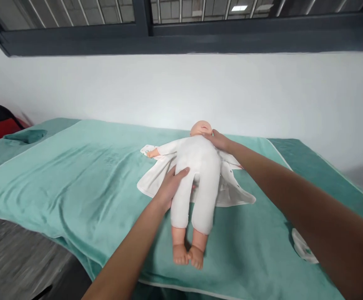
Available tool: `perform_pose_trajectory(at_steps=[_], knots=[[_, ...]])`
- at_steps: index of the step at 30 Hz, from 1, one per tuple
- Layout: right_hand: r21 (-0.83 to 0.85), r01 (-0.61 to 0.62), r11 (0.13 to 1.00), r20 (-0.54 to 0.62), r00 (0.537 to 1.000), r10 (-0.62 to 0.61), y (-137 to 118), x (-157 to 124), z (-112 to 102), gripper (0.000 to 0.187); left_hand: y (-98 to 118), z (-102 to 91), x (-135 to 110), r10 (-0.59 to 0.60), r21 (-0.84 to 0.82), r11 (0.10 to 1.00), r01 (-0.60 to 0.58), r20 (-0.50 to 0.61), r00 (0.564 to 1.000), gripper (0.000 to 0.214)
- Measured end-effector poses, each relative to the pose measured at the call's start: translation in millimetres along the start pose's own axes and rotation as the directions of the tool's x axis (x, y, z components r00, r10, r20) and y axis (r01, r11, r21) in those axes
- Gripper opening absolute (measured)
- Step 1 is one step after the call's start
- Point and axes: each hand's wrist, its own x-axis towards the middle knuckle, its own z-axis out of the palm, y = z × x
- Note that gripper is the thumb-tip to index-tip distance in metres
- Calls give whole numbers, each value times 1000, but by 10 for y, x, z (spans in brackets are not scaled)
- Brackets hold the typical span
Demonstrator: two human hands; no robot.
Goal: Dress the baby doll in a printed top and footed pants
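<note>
A baby doll in a white bodysuit lies on its back on a white garment spread over a teal towel. Its head points to the wall and its bare feet point to me. My left hand is wrapped round the doll's hip and upper left leg, thumb across the front. My right hand cups the doll's neck and shoulder just under the head, fingers curled beneath it.
The towel covers a padded table that runs left to right against a white wall. A folded teal cloth lies at the far left. A small white patterned cloth lies under my right forearm. Grey floor shows at lower left.
</note>
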Motion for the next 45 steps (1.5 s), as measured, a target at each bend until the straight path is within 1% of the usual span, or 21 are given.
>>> perform_pose_trajectory(at_steps=[4, 6, 9, 11, 13, 16, 19, 21, 24, 27, 29, 30, 32, 34, 35, 36, 37, 40, 41, 42, 45], knots=[[-39, 36, 999, 35, 999, -34, 76, 31, 64, 73, -62, -16, 3, -49, 5, 999, 49, -30, 998, 61], [-171, 46, 984, 56, 998, -36, 47, 64, 6, 76, -73, -20, -9, -42, 8, 999, 42, -49, 998, 61], [-519, 53, 853, -8, 998, -67, -104, 65, -101, 79, -91, -18, -39, -33, -27, 999, 31, -68, 997, 59], [-638, 124, 760, -33, 982, -188, -277, 28, -76, 67, -106, -17, -50, -32, -53, 998, 28, -69, 997, 57], [-620, 255, 742, 5, 947, -321, -483, -13, 86, 52, -119, -19, -50, -36, -56, 998, 31, -79, 996, 56], [-544, 455, 705, 214, 888, -408, -776, -19, 531, 40, -126, -27, -45, -12, -17, 1000, 10, -105, 994, 53], [-582, 525, 621, 447, 845, -295, -966, 61, 976, 40, -121, -41, -55, 87, 58, 995, -80, -134, 987, 48], [-620, 543, 566, 525, 823, -215, -1018, 133, 1161, 40, -122, -48, -61, 138, 106, 987, -122, -154, 978, 45], [-642, 556, 527, 570, 806, -156, -1017, 217, 1244, 35, -133, -57, -53, 174, 154, 976, -151, -152, 973, 42], [-646, 541, 539, 575, 809, -123, -993, 246, 1162, 30, -125, -93, 0, 214, 267, 948, -174, -131, 968, 43], [-630, 533, 565, 561, 815, -144, -982, 233, 1062, 29, -91, -154, 86, 268, 421, 886, -197, -116, 956, 43], [-616, 531, 582, 546, 820, -170, -976, 217, 1007, 29, -67, -198, 149, 311, 524, 826, -206, -119, 943, 42], [-586, 520, 622, 496, 837, -232, -960, 170, 902, 31, -14, -307, 318, 412, 749, 636, -185, -127, 902, 37], [-560, 504, 657, 438, 854, -281, -937, 112, 813, 35, 26, -435, 524, 489, 906, 416, -85, -144, 860, 31], [-551, 499, 669, 418, 859, -296, -925, 81, 777, 35, 37, -503, 628, 507, 936, 351, -27, -165, 846, 29], [-545, 498, 674, 410, 860, -304, -913, 49, 748, 35, 42, -573, 726, 514, 942, 334, 13, -194, 836, 26], [-543, 502, 673, 413, 858, -306, -902, 18, 725, 35, 43, -643, 813, 511, 924, 381, 27, -234, 827, 21], [-562, 515, 648, 455, 846, -277, -877, -68, 693, 38, 29, -845, 980, 464, 740, 672, -40, -377, 802, 7], [-574, 517, 635, 470, 843, -262, -873, -92, 692, 40, 23, -905, 1004, 446, 667, 741, -71, -411, 795, 6], [-587, 519, 621, 481, 841, -248, -869, -112, 693, 44, 18, -959, 1016, 433, 610, 786, -95, -434, 790, 5], [-639, 516, 570, 492, 844, -213, -863, -147, 701, 50, 15, -1069, 1005, 412, 515, 845, -143, -457, 788, 8]])
